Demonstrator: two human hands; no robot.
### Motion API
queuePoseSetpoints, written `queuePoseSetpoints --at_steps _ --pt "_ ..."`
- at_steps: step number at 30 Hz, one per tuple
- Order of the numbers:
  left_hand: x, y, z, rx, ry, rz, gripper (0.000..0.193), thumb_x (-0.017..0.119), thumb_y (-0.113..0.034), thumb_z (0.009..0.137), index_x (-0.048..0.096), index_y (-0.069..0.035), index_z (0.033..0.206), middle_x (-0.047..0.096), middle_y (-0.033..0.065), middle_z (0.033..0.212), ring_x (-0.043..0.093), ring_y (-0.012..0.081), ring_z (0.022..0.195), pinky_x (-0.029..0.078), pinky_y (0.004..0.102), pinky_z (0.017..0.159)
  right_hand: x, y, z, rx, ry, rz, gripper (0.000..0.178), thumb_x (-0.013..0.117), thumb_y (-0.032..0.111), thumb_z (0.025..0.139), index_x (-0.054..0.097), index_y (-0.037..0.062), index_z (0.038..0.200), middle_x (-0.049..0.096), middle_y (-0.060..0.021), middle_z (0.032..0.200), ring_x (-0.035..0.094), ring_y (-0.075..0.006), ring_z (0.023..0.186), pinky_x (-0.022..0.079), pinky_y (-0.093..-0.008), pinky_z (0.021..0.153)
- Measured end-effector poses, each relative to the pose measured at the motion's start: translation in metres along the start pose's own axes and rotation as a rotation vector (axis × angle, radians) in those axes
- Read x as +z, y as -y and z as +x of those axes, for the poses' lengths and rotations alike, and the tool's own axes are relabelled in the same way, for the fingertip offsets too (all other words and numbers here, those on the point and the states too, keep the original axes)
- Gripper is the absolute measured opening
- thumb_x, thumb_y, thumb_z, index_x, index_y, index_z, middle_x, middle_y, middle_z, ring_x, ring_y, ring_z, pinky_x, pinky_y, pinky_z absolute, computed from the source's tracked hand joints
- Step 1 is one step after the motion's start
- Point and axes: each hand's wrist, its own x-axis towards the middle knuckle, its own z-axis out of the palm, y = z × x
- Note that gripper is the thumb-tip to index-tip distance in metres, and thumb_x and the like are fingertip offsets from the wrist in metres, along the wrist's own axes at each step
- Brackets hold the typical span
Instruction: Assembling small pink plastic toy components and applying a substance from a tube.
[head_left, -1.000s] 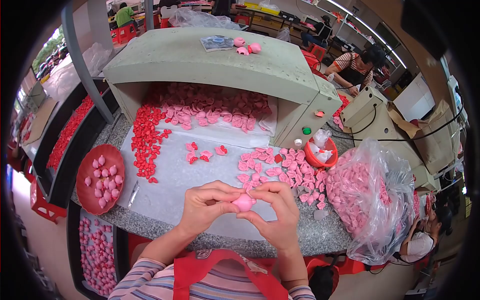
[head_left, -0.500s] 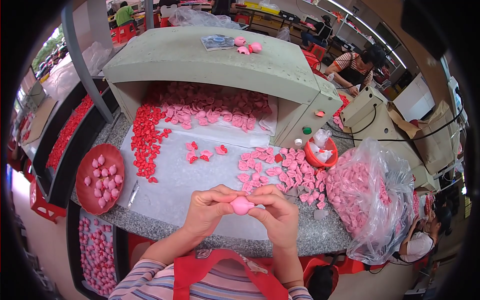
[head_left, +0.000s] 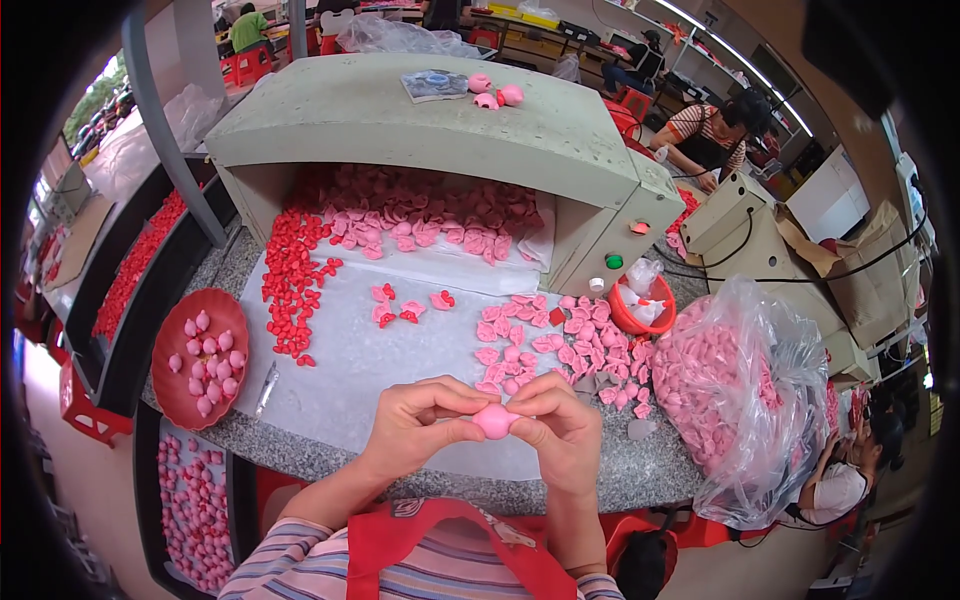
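1. While both hands meet just inside the near edge of the surface (head_left: 650,468), their fingers are clamped on a pink ball (head_left: 494,421), the left hand (head_left: 420,420) pinching its left side and the right hand (head_left: 560,425) its right.
2. The step in hand looks like pressing or shaping the ball with the fingertips; its height over the white sheet (head_left: 385,362) is hard to judge.
3. Any next move seems to call for an even pinch from both sides, since a smooth ball could slip.
4. Pink shells (head_left: 592,348) crowd just beyond the right hand, and a clear bag (head_left: 745,400) fills the surface's right end.
5. Red pieces (head_left: 290,300) line the sheet's left margin; a red bowl (head_left: 172,385) sits by the surface's left edge.
6. Open room lies mid-sheet, between red pieces and pink shells.
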Motion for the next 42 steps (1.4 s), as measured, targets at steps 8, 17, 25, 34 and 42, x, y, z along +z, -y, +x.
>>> queuePoseSetpoints --at_steps 8,17,25,34,42 --pt "0.014 -0.050 0.003 0.047 0.215 0.823 0.044 0.078 -0.010 0.059 0.062 -0.002 0.099 0.063 0.0080 0.087 0.061 0.0175 0.081 0.049 0.0275 0.069 -0.001 0.009 -0.002 0.078 0.087 -0.104 0.011 0.066 -0.001 0.071 0.063 -0.0010 0.082 0.055 -0.0069 0.082 0.054 -0.0148 0.078 0.042 -0.0248 0.070" --pt "0.014 -0.012 -0.008 -0.098 0.140 0.637 0.035 0.073 -0.007 0.065 0.061 0.000 0.097 0.061 0.0081 0.087 0.059 0.0169 0.083 0.048 0.0288 0.072 0.007 0.013 -0.008 0.043 0.047 -0.481 0.008 0.066 0.000 0.069 0.063 0.0008 0.076 0.057 -0.0055 0.074 0.054 -0.0139 0.071 0.041 -0.0252 0.068" --pt "-0.011 0.013 -0.012 -0.371 -0.007 -0.568 0.042 0.064 -0.014 0.078 0.048 0.001 0.114 0.055 0.0119 0.107 0.055 0.0203 0.098 0.043 0.0367 0.092 0.039 0.001 -0.028 -0.124 -0.249 -0.585 0.033 0.074 0.000 0.060 0.055 0.0025 0.087 0.050 -0.0074 0.087 0.050 -0.0178 0.083 0.040 -0.0280 0.073" --pt "-0.010 0.027 -0.014 -0.427 0.065 -0.773 0.039 0.058 -0.012 0.082 0.046 0.001 0.117 0.053 0.0107 0.110 0.054 0.0202 0.100 0.044 0.0333 0.088 0.035 -0.008 -0.016 -0.198 -0.228 -0.719 0.034 0.076 0.003 0.058 0.055 0.0044 0.085 0.053 -0.0080 0.081 0.053 -0.0226 0.075 0.043 -0.0306 0.063" --pt "-0.014 0.008 0.004 -0.432 0.134 -0.532 0.041 0.064 -0.007 0.077 0.048 0.004 0.113 0.057 0.0124 0.103 0.056 0.0221 0.098 0.045 0.0331 0.085 0.023 0.003 -0.004 -0.199 -0.128 -0.719 0.031 0.076 0.000 0.057 0.056 0.0041 0.080 0.055 -0.0065 0.078 0.054 -0.0197 0.072 0.043 -0.0290 0.064"
